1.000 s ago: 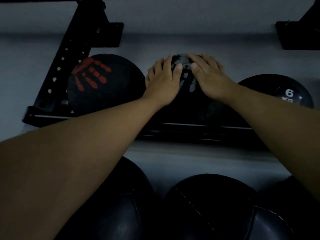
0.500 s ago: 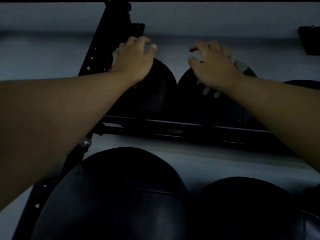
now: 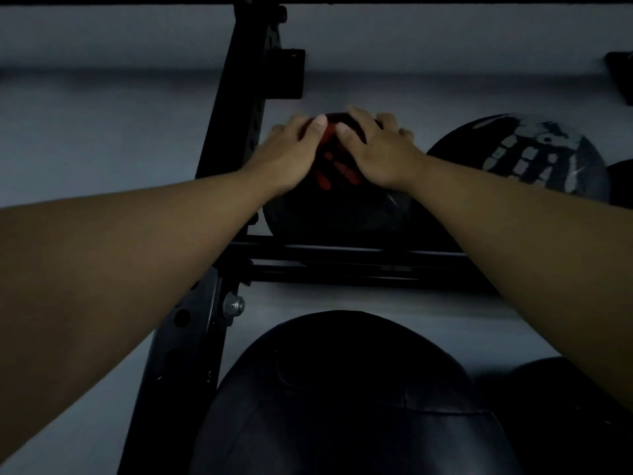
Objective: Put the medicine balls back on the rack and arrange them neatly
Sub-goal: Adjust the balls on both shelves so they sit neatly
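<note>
- Red-printed medicine ball (image 3: 342,207) sits on the upper shelf of the rack (image 3: 342,258), at its left end, just beside the slanted upright (image 3: 239,132).
- Both palms lie flat over its top: the left hand (image 3: 286,159) on the left shoulder, the right hand (image 3: 378,156) on the right, thumbs nearly meeting over the red handprint. Fingers are spread and draped on the curve, not curled under it, so this reads as a steadying or rolling touch and not a lift.
- A second ago the same two hands covered the white-printed ball (image 3: 534,156) in the middle of the shelf; half a second ago they were in the air, apart and with fingers loosely bent. Now they have come down on the red one, and the view has swung left with them.
- That shift suggests the white ball is judged settled and attention has passed to its neighbour. The two balls look close together; whether they touch is hidden by the right forearm.
- A third ball's edge (image 3: 621,173) shows dimly at the far right of the shelf.
- Below, larger dark balls (image 3: 342,389) fill the near tier; the light is too low to tell their marks.
- Likely next: a small turn or nudge to square the red print and close any gap.
</note>
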Demonstrator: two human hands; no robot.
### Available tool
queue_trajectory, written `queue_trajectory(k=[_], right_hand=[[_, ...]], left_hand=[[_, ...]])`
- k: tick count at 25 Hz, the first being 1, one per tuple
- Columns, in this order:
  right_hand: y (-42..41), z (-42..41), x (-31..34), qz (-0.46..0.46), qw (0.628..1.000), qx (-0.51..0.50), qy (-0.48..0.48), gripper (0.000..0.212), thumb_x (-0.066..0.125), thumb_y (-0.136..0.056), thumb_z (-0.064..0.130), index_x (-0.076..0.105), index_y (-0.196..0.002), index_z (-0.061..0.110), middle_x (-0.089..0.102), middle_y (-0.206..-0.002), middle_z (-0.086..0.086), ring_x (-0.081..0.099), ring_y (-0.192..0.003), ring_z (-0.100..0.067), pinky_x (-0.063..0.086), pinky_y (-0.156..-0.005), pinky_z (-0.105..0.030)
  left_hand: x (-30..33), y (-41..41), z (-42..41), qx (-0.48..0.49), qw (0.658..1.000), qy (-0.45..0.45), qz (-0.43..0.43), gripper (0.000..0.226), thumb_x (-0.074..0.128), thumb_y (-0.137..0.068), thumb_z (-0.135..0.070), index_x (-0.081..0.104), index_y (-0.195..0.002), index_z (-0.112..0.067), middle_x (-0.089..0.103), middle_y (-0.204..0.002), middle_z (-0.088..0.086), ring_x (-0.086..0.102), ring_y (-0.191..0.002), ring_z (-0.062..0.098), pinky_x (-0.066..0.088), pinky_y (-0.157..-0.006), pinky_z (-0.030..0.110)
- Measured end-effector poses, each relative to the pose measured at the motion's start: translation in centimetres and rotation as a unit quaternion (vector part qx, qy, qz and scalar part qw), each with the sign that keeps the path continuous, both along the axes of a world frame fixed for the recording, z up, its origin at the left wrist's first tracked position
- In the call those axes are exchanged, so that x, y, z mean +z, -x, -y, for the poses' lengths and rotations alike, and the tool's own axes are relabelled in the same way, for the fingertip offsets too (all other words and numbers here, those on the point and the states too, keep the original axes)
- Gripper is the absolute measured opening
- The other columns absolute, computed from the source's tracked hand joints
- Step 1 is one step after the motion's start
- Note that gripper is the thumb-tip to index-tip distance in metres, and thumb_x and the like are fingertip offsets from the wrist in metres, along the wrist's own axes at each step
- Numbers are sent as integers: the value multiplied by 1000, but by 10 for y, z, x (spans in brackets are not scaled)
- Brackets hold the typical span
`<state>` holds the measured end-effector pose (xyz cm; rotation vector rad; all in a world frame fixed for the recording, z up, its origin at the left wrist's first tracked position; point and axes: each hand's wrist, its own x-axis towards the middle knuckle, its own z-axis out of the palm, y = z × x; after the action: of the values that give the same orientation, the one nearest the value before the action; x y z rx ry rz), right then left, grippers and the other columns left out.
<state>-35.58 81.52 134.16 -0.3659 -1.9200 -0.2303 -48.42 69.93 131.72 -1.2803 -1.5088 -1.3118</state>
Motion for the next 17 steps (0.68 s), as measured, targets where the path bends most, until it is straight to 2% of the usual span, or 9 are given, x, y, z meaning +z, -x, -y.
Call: queue_trajectory(k=[2,3,5,9,17], right_hand=[[-2,-8,-1,-19,999,26,-4,64,17,-106,65,15,-166,43,9,-177,-10,7,-162,-41,10,-128,-62],[-2,-10,-3,-27,999,36,-7,61,16,-108,60,17,-166,43,11,-177,-10,7,-162,-40,9,-129,-61],[-2,-12,-6,-36,998,45,-14,57,16,-110,55,20,-166,43,14,-176,-9,9,-162,-38,8,-129,-60],[-3,-10,-7,-36,998,49,-13,56,18,-111,53,21,-166,42,15,-176,-9,9,-163,-36,7,-130,-57],[-11,2,-13,-9,999,37,12,59,22,-112,53,15,-168,37,9,-178,-11,8,-164,-35,7,-132,-51]], left_hand=[[-4,-6,-16,13,1000,4,8,72,20,-107,-66,13,-170,-33,11,-180,5,13,-162,43,16,-130,57],[-7,-7,-21,14,1000,-10,10,72,21,-107,-65,10,-170,-32,7,-180,4,9,-162,43,12,-131,58],[-10,-6,-24,15,999,-31,3,72,24,-107,-64,12,-170,-32,7,-180,6,9,-161,44,11,-130,58],[-9,-1,-21,18,1000,-16,-3,73,26,-107,-66,12,-170,-33,7,-179,8,8,-161,45,11,-130,58],[-11,0,-19,27,1000,-9,-7,75,26,-106,-68,12,-170,-33,8,-179,8,9,-160,46,13,-127,58]])
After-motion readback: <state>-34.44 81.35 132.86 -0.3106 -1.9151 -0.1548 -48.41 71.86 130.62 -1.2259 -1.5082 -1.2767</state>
